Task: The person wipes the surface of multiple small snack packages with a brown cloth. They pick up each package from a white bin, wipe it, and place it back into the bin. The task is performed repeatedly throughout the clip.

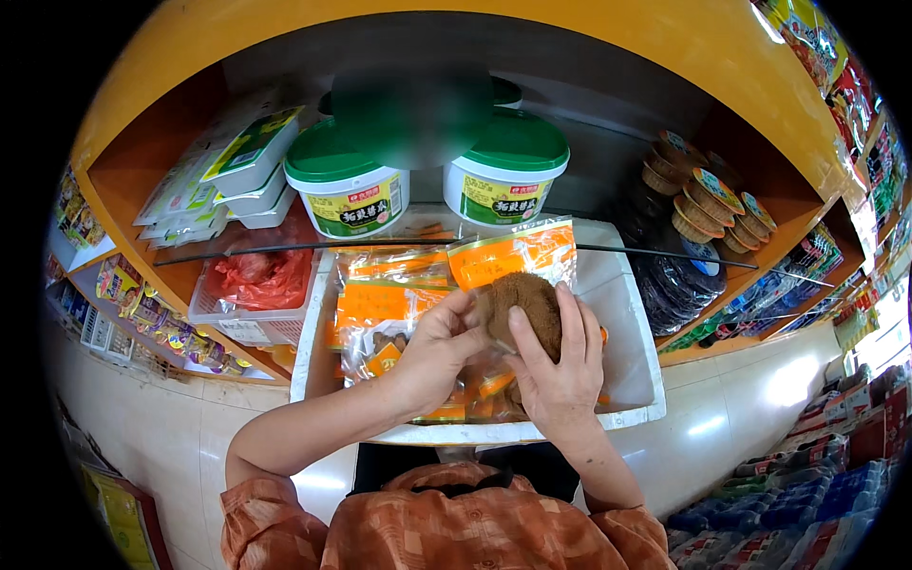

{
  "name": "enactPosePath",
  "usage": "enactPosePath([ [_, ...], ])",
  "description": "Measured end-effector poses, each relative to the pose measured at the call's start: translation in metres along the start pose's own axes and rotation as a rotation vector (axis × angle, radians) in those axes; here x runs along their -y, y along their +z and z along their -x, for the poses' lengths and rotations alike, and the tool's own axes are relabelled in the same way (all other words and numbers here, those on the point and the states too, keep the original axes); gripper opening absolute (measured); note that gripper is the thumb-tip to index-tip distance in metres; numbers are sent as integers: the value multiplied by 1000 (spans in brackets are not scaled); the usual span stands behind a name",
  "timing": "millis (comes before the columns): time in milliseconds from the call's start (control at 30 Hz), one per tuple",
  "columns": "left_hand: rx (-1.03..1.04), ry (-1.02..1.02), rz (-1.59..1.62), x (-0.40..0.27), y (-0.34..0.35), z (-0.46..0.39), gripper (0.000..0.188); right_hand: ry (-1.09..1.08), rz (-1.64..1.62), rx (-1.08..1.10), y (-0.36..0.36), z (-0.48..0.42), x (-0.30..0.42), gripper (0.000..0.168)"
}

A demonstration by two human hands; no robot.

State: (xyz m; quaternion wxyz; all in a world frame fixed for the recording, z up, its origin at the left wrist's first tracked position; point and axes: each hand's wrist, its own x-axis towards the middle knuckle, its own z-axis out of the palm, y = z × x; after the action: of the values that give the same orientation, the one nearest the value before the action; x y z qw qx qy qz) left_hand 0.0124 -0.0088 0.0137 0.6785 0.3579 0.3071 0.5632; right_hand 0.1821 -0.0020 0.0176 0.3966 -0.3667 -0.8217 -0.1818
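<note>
Both of my hands meet over a white foam box [645, 370]. My right hand [563, 363] grips a rounded brown lump [531, 306] with a fuzzy, grainy surface, possibly a bunched cloth; I cannot tell for certain. The fingers of my left hand [445, 342] pinch at the lump's left side, where something thin and see-through shows, partly hidden by the fingers. Under and behind the hands lie several clear packets with orange labels [385, 303]. One orange-and-clear packet [520, 249] leans at the back, just behind the lump.
White tubs with green lids [506, 167] stand on the shelf behind the box. A thin dark rod or edge [605, 248] crosses above the box's back. On the left sits a basket [246, 320] with red bags; on the right are stacked cups [705, 206] and dark wrapped packs [677, 292].
</note>
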Motion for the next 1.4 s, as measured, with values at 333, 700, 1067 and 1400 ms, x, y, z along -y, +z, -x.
enactPosePath([
  [333, 39, -9, 15, -9, 9, 3, 33, 162, -16, 18, 1, 2, -24, 50],
  [700, -16, -12, -88, 0, 11, 0, 31, 7, 155, -9, -26, -3, -31, 47],
  [1067, 75, -74, -136, -1, 7, 6, 30, -41, 142, 27, -14, -13, -22, 48],
  [1400, 60, -79, -170, -3, 10, 6, 35, 229, 258, 84, -13, -8, -56, 56],
])
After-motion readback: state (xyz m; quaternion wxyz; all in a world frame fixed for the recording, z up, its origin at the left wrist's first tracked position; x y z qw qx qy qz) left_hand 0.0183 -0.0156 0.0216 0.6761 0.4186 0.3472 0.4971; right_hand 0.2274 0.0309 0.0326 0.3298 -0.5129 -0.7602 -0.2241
